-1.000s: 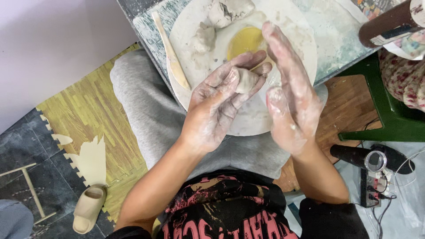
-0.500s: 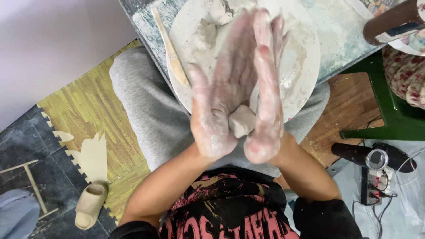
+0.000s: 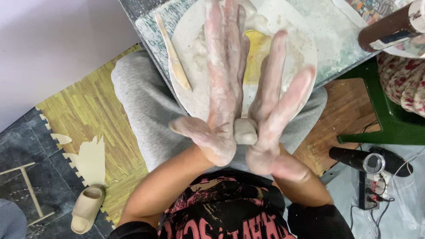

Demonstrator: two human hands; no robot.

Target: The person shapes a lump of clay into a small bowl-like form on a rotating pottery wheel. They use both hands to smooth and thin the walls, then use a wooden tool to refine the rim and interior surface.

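Clay coats both hands, held palm to palm with a small grey lump (image 3: 245, 131) pressed between their heels. Left hand (image 3: 219, 110) and right hand (image 3: 272, 119) keep their fingers (image 3: 230, 48) straight and spread, not curled around the lump. Beyond the fingertips lies a round white plate (image 3: 305, 48) on the counter (image 3: 336, 40), with a wooden tool (image 3: 173, 59) just left of the fingers.

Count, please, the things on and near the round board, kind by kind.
Hands: 2, left hand, right hand
Clay lump between them: 1
Round board: 1
Wooden stick: 1
Yellow sponge: 1
Total: 6
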